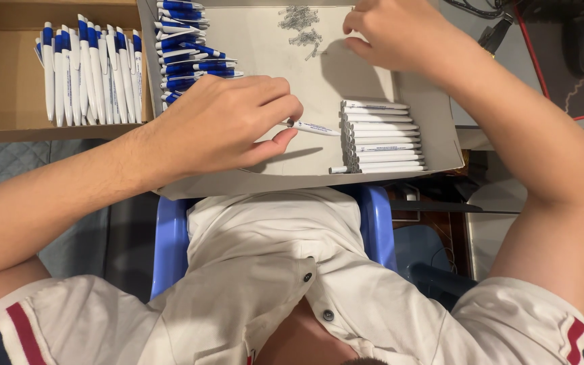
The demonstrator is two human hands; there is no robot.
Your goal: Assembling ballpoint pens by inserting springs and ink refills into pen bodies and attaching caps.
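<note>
While pinched in left hand (pixel 221 125), slim white pen barrel (pixel 315 128), dark tip, level.

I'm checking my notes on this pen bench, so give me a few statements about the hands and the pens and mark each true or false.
1. The left hand holds a white pen barrel over the tray. True.
2. The right hand rests on the stack of white barrels. False: it is near the small springs at the tray's far side.
3. Finished blue and white pens lie in a cardboard box. True.
4. The white barrels are scattered loose. False: they lie stacked side by side.
</note>
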